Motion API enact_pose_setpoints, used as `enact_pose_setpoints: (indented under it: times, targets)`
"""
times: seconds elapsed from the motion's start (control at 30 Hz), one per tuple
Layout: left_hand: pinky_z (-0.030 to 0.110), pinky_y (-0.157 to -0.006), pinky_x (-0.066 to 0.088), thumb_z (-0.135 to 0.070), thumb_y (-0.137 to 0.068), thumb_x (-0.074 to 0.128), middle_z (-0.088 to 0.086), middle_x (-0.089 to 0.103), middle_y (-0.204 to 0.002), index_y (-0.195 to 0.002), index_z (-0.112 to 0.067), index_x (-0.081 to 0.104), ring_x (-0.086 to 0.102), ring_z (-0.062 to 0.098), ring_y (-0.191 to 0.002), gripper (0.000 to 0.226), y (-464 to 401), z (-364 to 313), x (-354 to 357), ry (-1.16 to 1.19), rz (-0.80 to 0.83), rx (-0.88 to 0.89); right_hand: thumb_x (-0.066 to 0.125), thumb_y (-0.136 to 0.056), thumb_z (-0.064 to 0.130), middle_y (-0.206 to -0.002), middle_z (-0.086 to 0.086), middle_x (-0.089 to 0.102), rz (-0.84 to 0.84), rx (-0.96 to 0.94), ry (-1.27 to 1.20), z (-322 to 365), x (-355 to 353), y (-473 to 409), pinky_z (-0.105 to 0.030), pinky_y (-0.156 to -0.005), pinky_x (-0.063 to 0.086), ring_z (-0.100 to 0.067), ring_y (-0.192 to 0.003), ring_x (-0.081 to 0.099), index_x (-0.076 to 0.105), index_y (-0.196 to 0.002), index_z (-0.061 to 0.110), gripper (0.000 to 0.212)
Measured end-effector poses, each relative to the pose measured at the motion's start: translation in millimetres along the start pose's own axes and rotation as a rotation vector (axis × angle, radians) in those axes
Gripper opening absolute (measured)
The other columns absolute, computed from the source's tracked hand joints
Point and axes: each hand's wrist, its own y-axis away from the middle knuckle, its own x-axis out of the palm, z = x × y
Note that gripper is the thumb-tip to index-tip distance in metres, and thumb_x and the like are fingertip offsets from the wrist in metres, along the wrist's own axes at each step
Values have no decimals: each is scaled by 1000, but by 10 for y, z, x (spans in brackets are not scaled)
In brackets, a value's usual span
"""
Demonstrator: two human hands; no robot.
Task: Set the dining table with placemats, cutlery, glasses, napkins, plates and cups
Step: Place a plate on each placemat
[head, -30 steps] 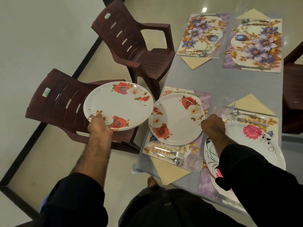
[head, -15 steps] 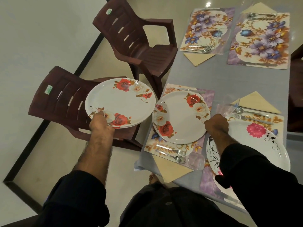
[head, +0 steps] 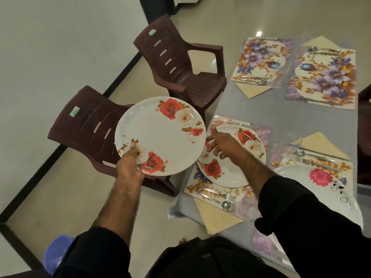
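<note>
My left hand (head: 130, 164) grips the near rim of a white plate with red roses (head: 160, 135), held in the air beside the table's left edge, over a chair. My right hand (head: 220, 144) hovers with loose fingers at that plate's right rim, above a second rose plate (head: 230, 171) lying on the near-left floral placemat (head: 261, 133). A white plate with a pink flower (head: 321, 181) lies on the near-right placemat. Two far placemats (head: 261, 59) (head: 323, 77) carry cutlery only. Beige napkins (head: 216, 217) and a fork and spoon (head: 222, 199) lie beside the mats.
Two dark brown plastic chairs (head: 88, 125) (head: 180, 63) stand along the left side of the grey table (head: 281, 113). Another dark chair shows at the right edge. A blue object (head: 57, 251) sits on the floor at lower left.
My right hand let go of the plate on the near-left mat and moved left to the held plate's rim. My left hand lifted that plate higher and toward the table.
</note>
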Motion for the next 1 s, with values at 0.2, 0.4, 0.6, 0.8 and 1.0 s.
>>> enact_pose_setpoints:
  times: [0.2, 0.4, 0.6, 0.8, 1.0]
  targets:
    - [66, -94, 59, -27, -101, 74, 15, 78, -122, -124, -14, 73, 76, 38, -111, 26, -44, -247, -724, 207, 140, -22, 75, -90, 57, -100, 5, 80, 39, -232, 41, 457, 897, -15, -28, -70, 61, -15, -91, 77, 77, -110, 24, 39]
    - [68, -98, 57, -22, -102, 70, 16, 76, -124, -104, -13, 75, 71, 43, -121, 10, -413, -682, -2033, 388, 178, 85, 84, -86, 48, -89, 6, 81, 151, -326, 112, 911, 2228, -75, -25, -67, 58, -14, -82, 78, 81, -101, 22, 30]
    - [76, -116, 35, -43, -100, 66, 25, 57, -153, -138, -10, 64, 55, 49, -140, 50, -760, -1242, -3505, 551, 199, 41, 87, -85, 37, -96, -2, 82, 266, -304, 165, 1394, 3970, -116, -40, -85, 64, -25, -93, 79, 82, -104, 14, 31]
    - [74, -116, 37, -48, -100, 61, 24, 59, -151, -153, -9, 56, 54, 51, -140, 66, -1025, -1700, -4619, 626, 92, 64, 86, -87, 30, -98, -13, 81, 398, -279, 181, 1796, 5306, -19, -55, -87, 63, -36, -92, 79, 81, -104, 8, 28]
    - [72, -113, 40, -49, -97, 64, 22, 62, -149, -150, -13, 60, 57, 49, -137, 65, -1403, -2064, -5233, 687, -81, 57, 86, -83, 34, -98, -22, 78, 484, -204, 177, 2049, 6336, -386, -48, -71, 61, -39, -85, 77, 81, -101, 8, 33]
